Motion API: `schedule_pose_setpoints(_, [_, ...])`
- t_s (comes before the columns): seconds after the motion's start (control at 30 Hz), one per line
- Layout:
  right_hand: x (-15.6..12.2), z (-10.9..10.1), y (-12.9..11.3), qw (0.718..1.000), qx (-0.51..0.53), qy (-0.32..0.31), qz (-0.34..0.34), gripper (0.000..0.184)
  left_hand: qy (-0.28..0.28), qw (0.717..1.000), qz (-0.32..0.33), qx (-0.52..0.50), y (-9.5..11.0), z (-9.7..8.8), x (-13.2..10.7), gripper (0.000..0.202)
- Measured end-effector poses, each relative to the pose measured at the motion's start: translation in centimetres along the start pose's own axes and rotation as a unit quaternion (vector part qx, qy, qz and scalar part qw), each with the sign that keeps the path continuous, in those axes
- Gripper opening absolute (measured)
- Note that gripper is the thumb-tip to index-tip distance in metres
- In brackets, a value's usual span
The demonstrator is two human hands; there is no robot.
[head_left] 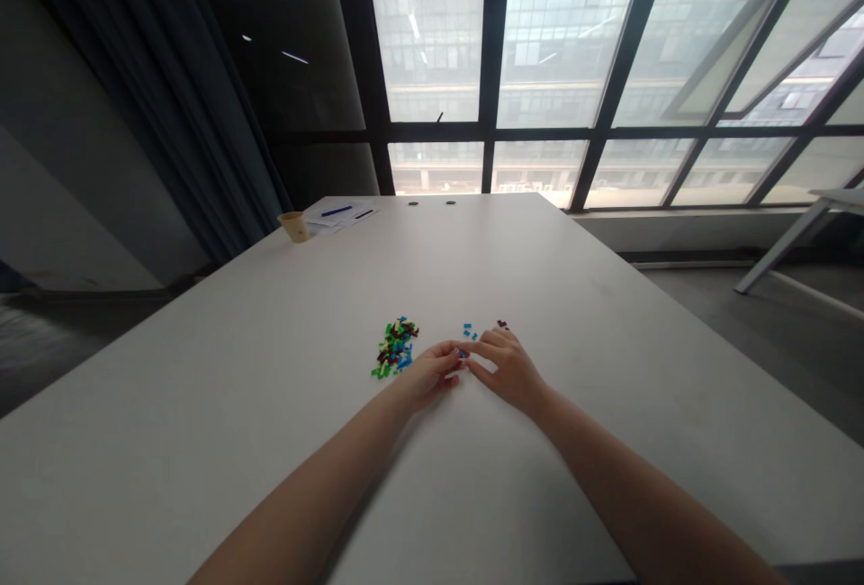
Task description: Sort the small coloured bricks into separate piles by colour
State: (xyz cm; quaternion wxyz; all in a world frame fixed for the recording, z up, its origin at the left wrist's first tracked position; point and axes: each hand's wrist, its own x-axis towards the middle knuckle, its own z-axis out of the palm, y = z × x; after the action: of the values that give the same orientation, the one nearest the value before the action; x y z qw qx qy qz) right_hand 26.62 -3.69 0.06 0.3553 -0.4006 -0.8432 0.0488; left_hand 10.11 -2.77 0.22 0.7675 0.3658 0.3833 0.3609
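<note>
A heap of small coloured plastic bricks (396, 346) in green, blue, red and black lies on the white table (472, 261). My left hand (432, 373) rests just right of the heap, its fingers curled in a pinch. My right hand (509, 367) meets it fingertip to fingertip, and both pinch a tiny blue and red piece (462, 353) between them. A few loose blue bricks (469, 330) and a dark brick (503, 325) lie just beyond my right hand.
A paper cup (295, 226) and papers with a blue pen (339, 212) sit at the table's far left corner. Dark curtains hang at left, large windows fill the back, and another table's leg (783, 247) shows at right.
</note>
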Motion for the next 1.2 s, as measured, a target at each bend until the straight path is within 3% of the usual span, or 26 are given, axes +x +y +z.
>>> schedule_pose_setpoints(0.17, [0.0,0.1,0.3,1.000,-0.017,-0.017,0.001,0.018,0.004,0.999,0.015,0.040,-0.4,-0.2,0.5,0.027])
schedule_pose_setpoints(0.27, [-0.1,0.3,1.1,0.998,-0.039,-0.019,0.039,0.018,0.062,0.980,0.081,0.170,-0.1,-1.0,0.9,0.016])
schedule_pose_setpoints(0.33, [-0.3,0.6,2.1,0.994,-0.055,-0.021,0.093,0.018,0.131,0.917,0.161,0.340,0.3,-1.7,0.9,0.006])
schedule_pose_setpoints(0.4, [-0.6,1.1,3.0,0.987,-0.063,-0.036,0.143,0.017,0.188,0.811,0.225,0.506,0.7,-2.3,0.6,0.008])
schedule_pose_setpoints(0.47, [-0.7,1.6,3.8,0.981,-0.060,-0.058,0.173,0.018,0.220,0.716,0.229,0.622,1.0,-2.6,0.4,0.013])
schedule_pose_setpoints(0.53, [-0.7,2.2,4.3,0.978,-0.056,-0.072,0.189,0.019,0.227,0.656,0.195,0.693,1.0,-2.5,0.2,0.017])
schedule_pose_setpoints(0.6, [-0.4,2.6,4.5,0.976,-0.056,-0.079,0.196,0.022,0.219,0.624,0.170,0.731,0.9,-2.2,0.1,0.019])
schedule_pose_setpoints(0.8, [-0.3,2.2,4.1,0.972,-0.052,-0.069,0.217,0.020,0.241,0.575,0.144,0.768,1.3,-2.2,0.0,0.021])
schedule_pose_setpoints(0.93, [-0.8,1.7,3.6,0.969,-0.060,-0.083,0.223,0.018,0.281,0.537,0.076,0.792,2.1,-2.6,-0.9,0.023])
schedule_pose_setpoints(1.07, [-0.8,1.9,2.9,0.969,-0.070,-0.115,0.205,0.025,0.276,0.538,0.007,0.796,2.4,-2.7,-1.3,0.026])
schedule_pose_setpoints(1.2, [-0.7,2.0,2.7,0.968,-0.077,-0.119,0.207,0.029,0.257,0.544,-0.011,0.799,2.4,-2.7,-1.3,0.026])
